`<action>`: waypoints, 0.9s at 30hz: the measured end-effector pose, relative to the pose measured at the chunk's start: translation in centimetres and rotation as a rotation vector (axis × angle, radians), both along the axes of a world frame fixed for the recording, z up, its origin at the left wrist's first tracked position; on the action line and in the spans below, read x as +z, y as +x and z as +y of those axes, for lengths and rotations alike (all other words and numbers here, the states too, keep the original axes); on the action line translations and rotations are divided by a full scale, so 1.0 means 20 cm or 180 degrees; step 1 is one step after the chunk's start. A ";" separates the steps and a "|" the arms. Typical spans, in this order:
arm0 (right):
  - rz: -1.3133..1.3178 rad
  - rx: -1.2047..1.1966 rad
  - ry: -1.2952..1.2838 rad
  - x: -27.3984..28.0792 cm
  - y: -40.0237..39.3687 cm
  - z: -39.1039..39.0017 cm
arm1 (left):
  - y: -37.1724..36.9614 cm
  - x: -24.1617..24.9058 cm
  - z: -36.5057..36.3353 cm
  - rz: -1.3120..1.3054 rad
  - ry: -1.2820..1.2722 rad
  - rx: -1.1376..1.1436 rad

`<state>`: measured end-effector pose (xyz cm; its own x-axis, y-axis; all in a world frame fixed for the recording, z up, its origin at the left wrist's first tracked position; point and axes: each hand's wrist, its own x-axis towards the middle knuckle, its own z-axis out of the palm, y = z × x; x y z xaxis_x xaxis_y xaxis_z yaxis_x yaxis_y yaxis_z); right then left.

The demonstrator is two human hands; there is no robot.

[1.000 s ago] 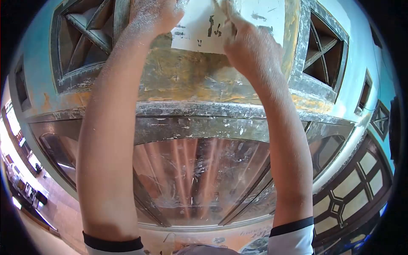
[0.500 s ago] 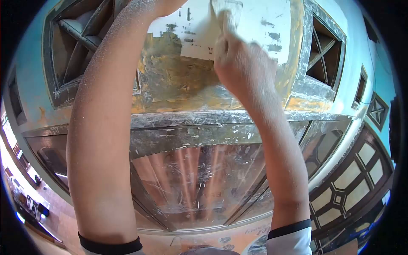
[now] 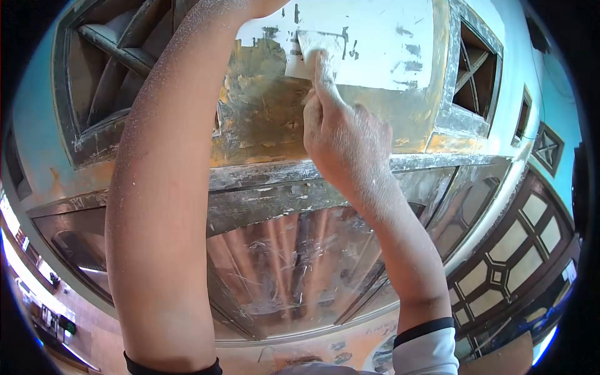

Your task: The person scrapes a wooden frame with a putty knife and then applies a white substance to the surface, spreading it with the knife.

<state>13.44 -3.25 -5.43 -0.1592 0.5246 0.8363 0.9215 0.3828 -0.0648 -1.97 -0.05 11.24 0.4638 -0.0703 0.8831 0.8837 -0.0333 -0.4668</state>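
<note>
My right hand grips a putty knife, its index finger stretched along the tool toward the blade. The wide blade lies against a white patch with dark streaks on the wall panel, close to the patch's lower edge. Below and left of it, the panel's bare surface is stained brown and ochre. My left arm reaches up across the panel; only the base of my left hand shows at the top edge, its fingers out of frame. White dust speckles both forearms.
A worn wooden ledge runs beneath the panel, above glazed doors with a pink curtain. Wooden frames with crossed bars flank the panel at left and right. A panelled door stands lower right.
My right hand and the putty knife have moved down and slightly left over the white patch. My left arm has shifted slightly right in view.
</note>
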 end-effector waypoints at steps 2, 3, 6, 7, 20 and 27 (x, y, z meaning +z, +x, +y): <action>0.0063 -0.0027 0.0154 0.02 0.00 0.00 | -0.01 0.00 0.00 -0.0077 -0.0062 -0.0016; 0.0189 0.0044 0.0237 0.09 0.01 0.02 | -0.03 0.03 0.06 0.0019 0.0077 0.0005; 0.0497 0.0097 0.0447 0.31 0.04 0.06 | -0.03 0.04 0.09 0.0096 0.0185 -0.0063; 0.0313 0.0054 0.0564 0.32 0.05 0.09 | -0.03 0.04 0.06 0.0074 0.0168 -0.0121; 0.0450 0.0165 0.1005 0.26 0.08 0.12 | 0.00 0.00 0.03 -0.0055 0.0088 -0.0102; -0.0067 -0.0092 0.0324 -0.15 -0.01 0.01 | -0.02 0.01 0.08 -0.0003 0.0211 -0.0136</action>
<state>13.24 -3.09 -8.39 -0.1634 0.4417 0.8821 0.9330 0.3598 -0.0073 -2.47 1.57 11.51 0.4583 -0.1483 0.8763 0.8826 -0.0400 -0.4684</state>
